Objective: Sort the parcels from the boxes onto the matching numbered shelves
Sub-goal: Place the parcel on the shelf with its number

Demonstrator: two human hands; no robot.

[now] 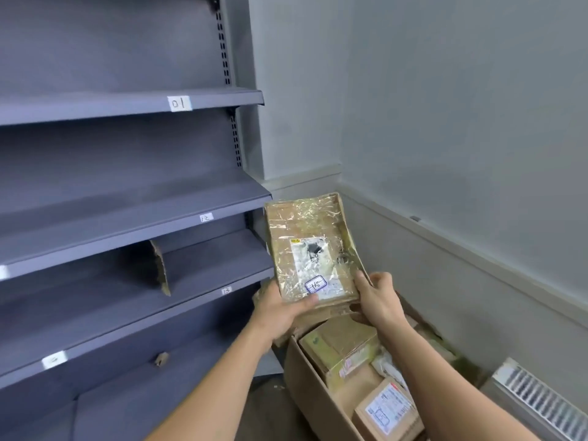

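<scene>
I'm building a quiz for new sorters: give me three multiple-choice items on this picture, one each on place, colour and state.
1. Where is the open box? A on a shelf; B on the floor, right of the shelves; C on a table.
2. What colour are the shelves? A white; B red; C dark grey.
3. How is the parcel held? A by both hands; B by one hand; C not held.
1 B: it sits low beside them. 2 C: every board is grey. 3 A: left hand and right hand grip its near end.

Parcel [313, 246]: brown cardboard, glossy wrinkled tape. Shelves [133, 214]: matt grey metal.
</scene>
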